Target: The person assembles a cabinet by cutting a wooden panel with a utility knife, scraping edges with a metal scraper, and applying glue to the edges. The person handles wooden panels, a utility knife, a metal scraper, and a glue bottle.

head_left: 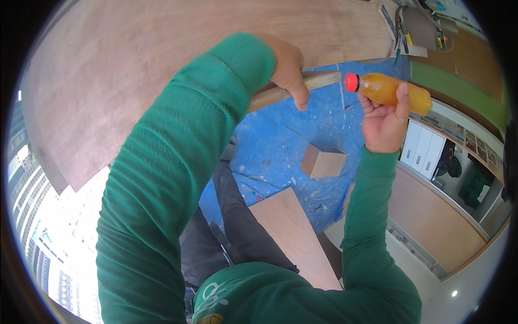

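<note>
Left hand (288, 67) closed around a wooden handle (297, 88), sleeve green; handle runs out right, its end nearly touching the bottle cap. Right hand (384, 121) grips an orange bottle (393, 90) with a red cap (352, 82), lying sideways, cap pointing left, held up in the air. Below the hands: blue sheet (280, 140) with paint flecks, small wooden block (322, 163) on it, plywood board (294, 237) nearer the body. Big plywood panel (135, 70) behind.

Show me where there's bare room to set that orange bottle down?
The blue floor lies bare between the wooden block and the big plywood sheet. The top-right corner, by the tool pouch, is crowded. Both the left hand and right hand are occupied.
</note>
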{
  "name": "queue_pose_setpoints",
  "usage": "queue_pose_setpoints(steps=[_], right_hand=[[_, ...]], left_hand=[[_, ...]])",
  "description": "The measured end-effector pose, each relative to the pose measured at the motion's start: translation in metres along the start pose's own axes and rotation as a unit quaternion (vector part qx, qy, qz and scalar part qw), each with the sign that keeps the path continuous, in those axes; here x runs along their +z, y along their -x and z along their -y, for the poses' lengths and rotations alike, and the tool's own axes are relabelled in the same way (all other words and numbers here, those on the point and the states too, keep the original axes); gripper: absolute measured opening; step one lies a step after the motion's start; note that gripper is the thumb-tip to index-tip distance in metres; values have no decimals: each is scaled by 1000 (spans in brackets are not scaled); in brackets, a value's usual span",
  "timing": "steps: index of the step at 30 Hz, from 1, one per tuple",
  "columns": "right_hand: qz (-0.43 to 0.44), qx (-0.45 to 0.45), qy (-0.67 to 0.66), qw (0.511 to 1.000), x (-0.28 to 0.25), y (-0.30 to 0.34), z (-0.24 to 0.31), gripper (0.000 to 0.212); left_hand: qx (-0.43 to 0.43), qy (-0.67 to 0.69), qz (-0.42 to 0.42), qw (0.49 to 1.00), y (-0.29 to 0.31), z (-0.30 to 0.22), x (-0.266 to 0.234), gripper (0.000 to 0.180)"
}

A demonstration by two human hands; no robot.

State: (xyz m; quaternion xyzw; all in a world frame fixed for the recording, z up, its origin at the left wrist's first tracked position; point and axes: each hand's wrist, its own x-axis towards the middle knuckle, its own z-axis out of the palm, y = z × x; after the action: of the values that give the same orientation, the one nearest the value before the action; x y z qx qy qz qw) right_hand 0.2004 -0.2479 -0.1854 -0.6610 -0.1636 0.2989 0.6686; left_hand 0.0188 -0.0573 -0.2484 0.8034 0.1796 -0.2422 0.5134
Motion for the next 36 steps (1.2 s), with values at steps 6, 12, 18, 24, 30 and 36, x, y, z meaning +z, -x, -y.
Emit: queue_pose_setpoints(steps=[6, 12, 18, 24, 30, 36], right_hand=[[14, -28, 26, 999, 3, 1, -1, 46], [6, -53, 69, 996, 10, 4, -2, 49], [9, -89, 96, 991, 18, 10, -4, 47], [0, -194, 151, 969, 24, 18, -9, 46], [5, -261, 274, 925, 30, 23, -9, 41], [16, -252, 324, 912, 39, 23, -4, 38]], left_hand=[[5, -15, -9, 1000, -2, 0, 1, 75], [16, -14, -11, 1000, -2, 0, 0, 78], [15, -24, -9, 1000, -3, 1, 0, 81], [10, -21, 0, 1000, -2, 1, -2, 84], [7, -22, -7, 1000, -2, 0, -2, 86], [11, -27, -28, 999, -2, 2, 0, 79]])
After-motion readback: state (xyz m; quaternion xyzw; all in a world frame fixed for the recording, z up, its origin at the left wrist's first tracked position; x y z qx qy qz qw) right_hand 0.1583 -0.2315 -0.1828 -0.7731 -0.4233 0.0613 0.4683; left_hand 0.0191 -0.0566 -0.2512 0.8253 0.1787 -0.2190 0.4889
